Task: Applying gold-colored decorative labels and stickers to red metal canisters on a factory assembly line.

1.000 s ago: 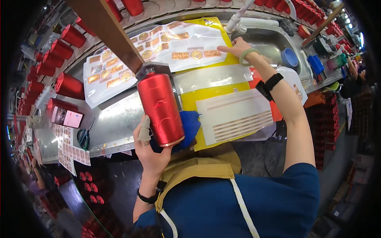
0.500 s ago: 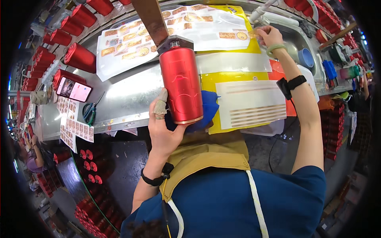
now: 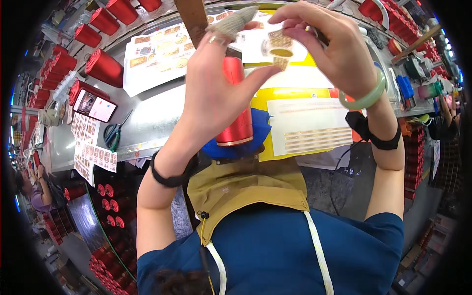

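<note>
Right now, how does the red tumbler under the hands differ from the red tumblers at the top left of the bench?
The red tumbler under the hands stands alone on a blue cloth, half hidden by the left hand. The red tumblers at the top left lie crowded in rows, untouched. All are shiny red metal.

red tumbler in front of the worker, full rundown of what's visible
The red tumbler is a tall cylinder with a glossy metallic red body and a thin silver band at its lower end. It stands roughly upright, resting on a blue cloth at the near edge of the steel bench. The left hand covers its left side and top in view; whether it touches it cannot be told. The right hand is clear of it.
</note>
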Action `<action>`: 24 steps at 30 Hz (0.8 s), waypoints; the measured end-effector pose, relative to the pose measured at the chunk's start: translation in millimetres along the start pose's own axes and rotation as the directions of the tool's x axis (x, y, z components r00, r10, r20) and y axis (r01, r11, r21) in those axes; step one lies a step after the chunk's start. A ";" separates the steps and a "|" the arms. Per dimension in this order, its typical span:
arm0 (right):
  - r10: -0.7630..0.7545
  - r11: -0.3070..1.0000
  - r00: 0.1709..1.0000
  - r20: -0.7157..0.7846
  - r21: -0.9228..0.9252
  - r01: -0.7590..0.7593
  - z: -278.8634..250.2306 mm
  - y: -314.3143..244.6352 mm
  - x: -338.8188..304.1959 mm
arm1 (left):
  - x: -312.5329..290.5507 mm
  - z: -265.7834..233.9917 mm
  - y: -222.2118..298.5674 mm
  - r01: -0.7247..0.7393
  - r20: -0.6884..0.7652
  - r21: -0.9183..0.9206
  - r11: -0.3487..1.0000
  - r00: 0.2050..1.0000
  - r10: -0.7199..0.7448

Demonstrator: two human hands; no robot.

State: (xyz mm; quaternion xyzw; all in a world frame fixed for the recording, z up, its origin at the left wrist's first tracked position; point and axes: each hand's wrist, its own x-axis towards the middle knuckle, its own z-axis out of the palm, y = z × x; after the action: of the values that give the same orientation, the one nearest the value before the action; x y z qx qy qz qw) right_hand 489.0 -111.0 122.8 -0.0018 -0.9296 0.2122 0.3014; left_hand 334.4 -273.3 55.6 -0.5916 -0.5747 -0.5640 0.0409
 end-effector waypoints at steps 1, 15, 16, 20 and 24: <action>-0.043 0.995 0.999 -0.021 0.088 0.044 2.3 -9.5 2.7 | 5.2 5.9 -4.3 0.073 0.008 -0.065 0.995 0.997 -0.072; 0.243 0.729 0.800 0.548 0.441 -0.524 46.1 -8.8 -56.1 | -52.2 -39.6 32.8 0.358 -0.103 -0.519 0.776 0.875 -0.472; 0.246 0.726 0.799 0.549 0.441 -0.527 41.2 -12.1 -59.3 | -63.8 -43.5 35.1 0.361 -0.100 -0.520 0.774 0.874 -0.475; 0.290 0.630 0.713 0.638 0.434 -0.644 43.5 -22.1 -67.8 | -96.1 -50.9 48.0 0.486 -0.026 -0.607 0.628 0.779 -0.627; 0.385 0.687 0.681 0.623 0.298 -0.662 67.1 -18.8 -77.2 | -128.9 -43.3 23.0 0.616 0.115 -0.653 0.441 0.656 -0.746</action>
State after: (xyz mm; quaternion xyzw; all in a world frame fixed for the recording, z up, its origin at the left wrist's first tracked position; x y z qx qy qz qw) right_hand 516.8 -164.7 38.2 -0.1436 -0.8418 0.5184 -0.0453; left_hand 362.5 -392.9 -7.0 -0.2270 -0.5271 -0.7448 -0.3405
